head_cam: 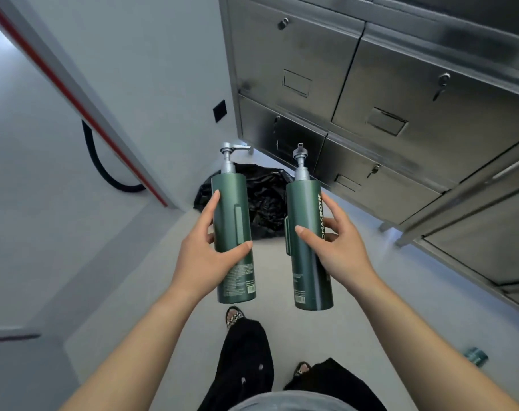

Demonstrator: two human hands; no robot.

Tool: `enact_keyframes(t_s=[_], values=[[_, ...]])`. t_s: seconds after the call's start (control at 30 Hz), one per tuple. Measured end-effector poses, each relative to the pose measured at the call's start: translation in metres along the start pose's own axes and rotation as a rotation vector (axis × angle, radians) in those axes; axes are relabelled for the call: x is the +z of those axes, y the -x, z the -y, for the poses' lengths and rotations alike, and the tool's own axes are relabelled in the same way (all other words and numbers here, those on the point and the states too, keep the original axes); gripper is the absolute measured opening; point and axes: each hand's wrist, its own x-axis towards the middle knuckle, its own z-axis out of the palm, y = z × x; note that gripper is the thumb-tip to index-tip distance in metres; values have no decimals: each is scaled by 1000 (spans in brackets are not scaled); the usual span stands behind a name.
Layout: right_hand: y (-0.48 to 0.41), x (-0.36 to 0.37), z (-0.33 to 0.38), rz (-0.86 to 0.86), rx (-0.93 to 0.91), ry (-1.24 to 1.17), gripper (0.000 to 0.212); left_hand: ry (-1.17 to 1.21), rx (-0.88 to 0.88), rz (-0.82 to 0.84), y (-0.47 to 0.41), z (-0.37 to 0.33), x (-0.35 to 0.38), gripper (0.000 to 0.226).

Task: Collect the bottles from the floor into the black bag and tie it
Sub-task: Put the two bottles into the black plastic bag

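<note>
Now, left hand (206,250) grips tall green pump bottle (234,229), upright, chest-high. Right hand (338,247) wraps second green pump bottle with white lettering (307,247), upright alongside, apart from first. Crumpled black plastic bag (264,197) lies on pale floor (169,262) ahead, beside steel drawer cabinet (371,93). Small teal item (476,355) on floor at right, blurred.

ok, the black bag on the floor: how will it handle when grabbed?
The black bag looks crumpled and glossy, so probably thin, floppy plastic that sags unless held by its rim. Likely light and a bit slippery. The tall green bottles may stretch it.
</note>
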Motion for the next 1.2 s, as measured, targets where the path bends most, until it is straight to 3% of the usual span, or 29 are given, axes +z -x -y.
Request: enact_keyframes(t_s=[0.37, 0.93, 1.2], values=[[-125, 43, 37, -34, 2, 13, 72, -42, 3, 119, -153, 7, -30, 99], [-349, 28, 45, 64, 85, 71, 74, -140, -78, 76, -350, -12, 10, 103], [-393, 81, 30, -44, 196, 94, 74, -160, -62, 230, -446, 24, -10, 104]])
